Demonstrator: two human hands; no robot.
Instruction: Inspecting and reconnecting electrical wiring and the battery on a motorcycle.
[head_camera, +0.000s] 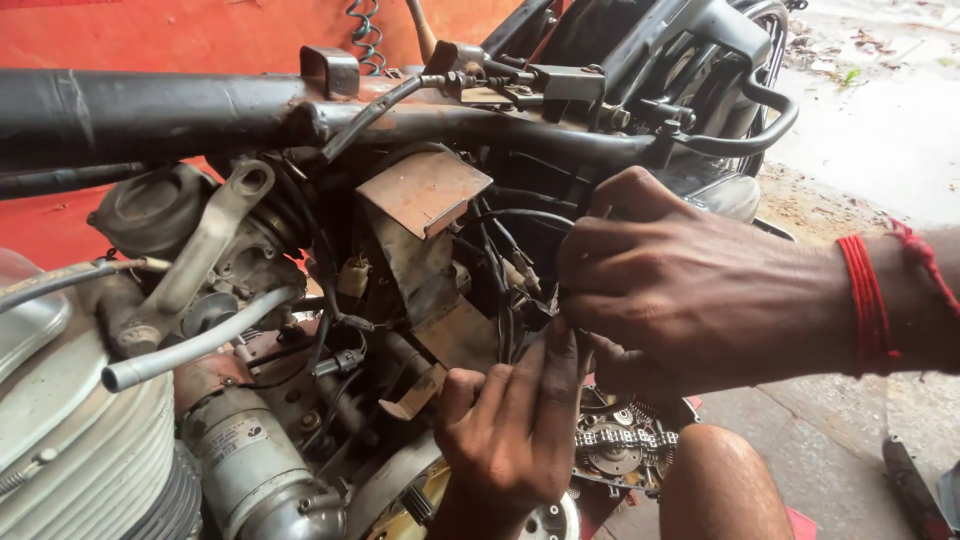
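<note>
Wires bunching black at frame centre, being pinched by right hand closing in from three o'clock, left hand at six o'clock curling half-shut, touching them, connectors dangling unjoined beside rusty bracket, under frame tube.

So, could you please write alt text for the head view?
Two bare hands, the right hand with a red wrist thread and the left hand below it, work on black wires inside a stripped motorcycle frame.
</note>
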